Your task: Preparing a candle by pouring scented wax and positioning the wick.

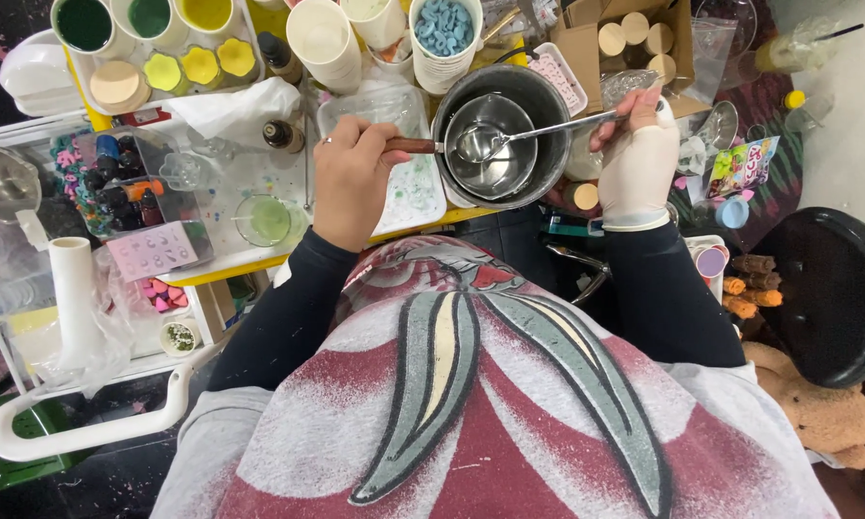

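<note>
Left hand point(353, 178) clenched on the brown handle of a small steel pan point(490, 159), nested inside a larger pot point(538, 106) near the bench's front edge. Gloved right hand point(639, 159) pinching a long spoon point(538, 130); shaft running right-to-left, bowl over the pan.

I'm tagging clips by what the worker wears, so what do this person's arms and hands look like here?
Both arms are covered by long, close-fitting black sleeves reaching the wrists. The left hand is bare, with a thin ring on one of its fingers. The right hand wears a white glove that ends at the wrist, meeting the black sleeve. No watch or other markings are visible.
</note>
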